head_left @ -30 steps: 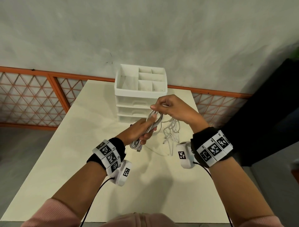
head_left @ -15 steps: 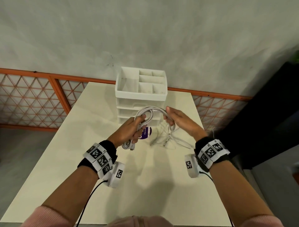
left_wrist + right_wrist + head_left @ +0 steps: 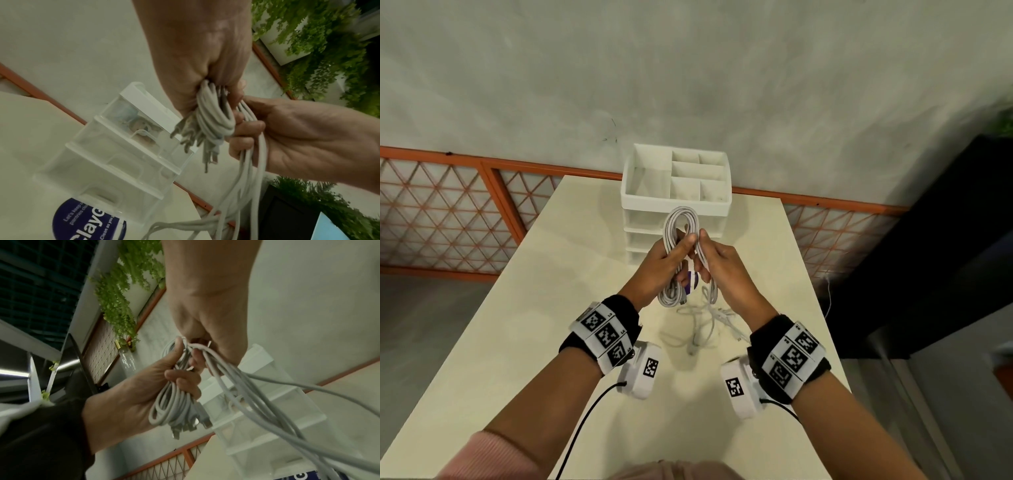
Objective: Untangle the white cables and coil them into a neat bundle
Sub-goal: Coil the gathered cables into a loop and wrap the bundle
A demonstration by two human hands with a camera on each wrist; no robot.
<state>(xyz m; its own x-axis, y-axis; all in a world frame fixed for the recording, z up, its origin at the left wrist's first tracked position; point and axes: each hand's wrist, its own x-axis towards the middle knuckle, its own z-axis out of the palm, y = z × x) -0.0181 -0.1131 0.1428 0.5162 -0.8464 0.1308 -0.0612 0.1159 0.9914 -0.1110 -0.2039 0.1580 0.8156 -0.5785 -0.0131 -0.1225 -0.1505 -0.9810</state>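
left hand [image 3: 666, 262]: fingers clenched round white cables [image 3: 681, 219] coil; right hand [image 3: 722, 263]: fingers pinching loose strands

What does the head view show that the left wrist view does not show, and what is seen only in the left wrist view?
Only the head view shows the compartments on top of the white drawer organizer, the loop of the coil above both hands, and the loose cable strands lying on the table. Only the left wrist view shows the connector ends hanging below the left hand, the purple label, and green plants. Both show the right hand gripping cable strands beside the left hand.
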